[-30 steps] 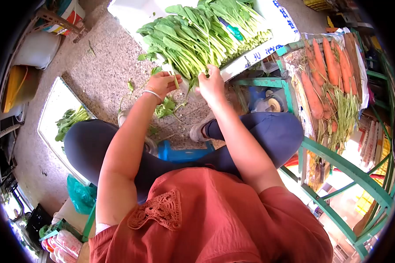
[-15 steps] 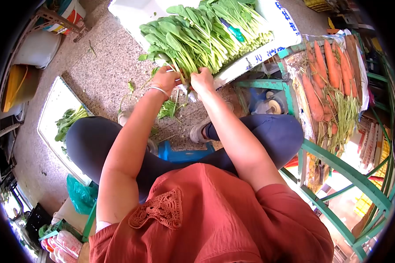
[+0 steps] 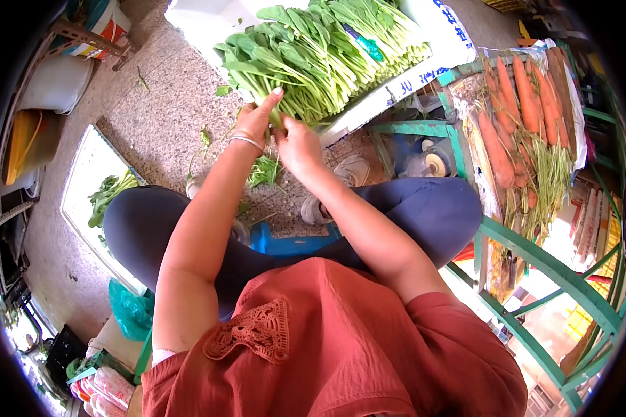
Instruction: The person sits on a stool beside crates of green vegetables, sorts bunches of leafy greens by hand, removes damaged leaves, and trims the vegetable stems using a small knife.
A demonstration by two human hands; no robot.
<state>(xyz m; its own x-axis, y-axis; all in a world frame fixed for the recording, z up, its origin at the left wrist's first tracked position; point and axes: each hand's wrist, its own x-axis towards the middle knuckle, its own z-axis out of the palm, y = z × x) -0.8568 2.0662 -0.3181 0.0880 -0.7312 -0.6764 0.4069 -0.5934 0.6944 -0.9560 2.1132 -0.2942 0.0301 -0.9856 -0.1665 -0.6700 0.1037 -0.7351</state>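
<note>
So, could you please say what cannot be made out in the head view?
Head view: how the left hand and right hand grip the stems, hidden by both hands.
Head view: the far edge of the white box, cut off by the frame.
Head view: what lies beneath the leafy greens, covered by them.
Head view: the full shape of the blue object, hidden by the legs.

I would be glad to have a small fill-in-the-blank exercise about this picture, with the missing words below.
1. The left hand has a white band around its ____.
2. The box that holds the greens is ____ with blue marks.
3. The carrots lie on the ____ side of the picture.

Missing words: wrist; white; right.
</note>
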